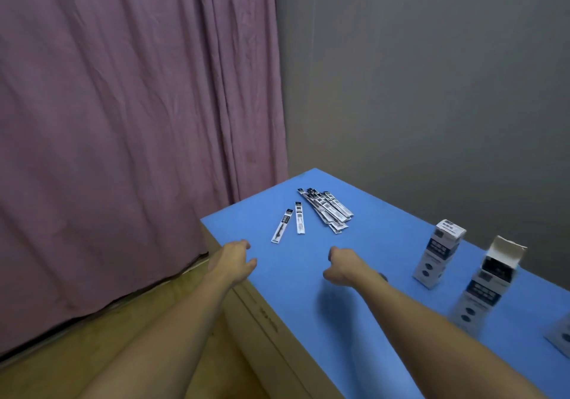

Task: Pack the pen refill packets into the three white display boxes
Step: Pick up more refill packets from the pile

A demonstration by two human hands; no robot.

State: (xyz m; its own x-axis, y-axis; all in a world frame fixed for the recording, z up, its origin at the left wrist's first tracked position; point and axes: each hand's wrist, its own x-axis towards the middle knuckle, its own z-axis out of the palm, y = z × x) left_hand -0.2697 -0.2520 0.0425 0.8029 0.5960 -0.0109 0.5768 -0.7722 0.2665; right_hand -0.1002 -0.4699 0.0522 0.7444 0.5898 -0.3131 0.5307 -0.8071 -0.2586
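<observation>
We see the refill packets [325, 210] piled on the blue table [354, 321], just beyond both hands: left hand [236, 260] loosely curled, empty; right hand [340, 266] fisted, empty. Boxes [438, 253] stand to the right.

Bare blue table [296, 275] btwn both hands & refill packets [327, 210]: clear path. Display boxes [438, 253] stand well right.

Blue table [296, 306]: refill pkts [327, 210] piled far end, white boxes [439, 253] upright at right.
</observation>
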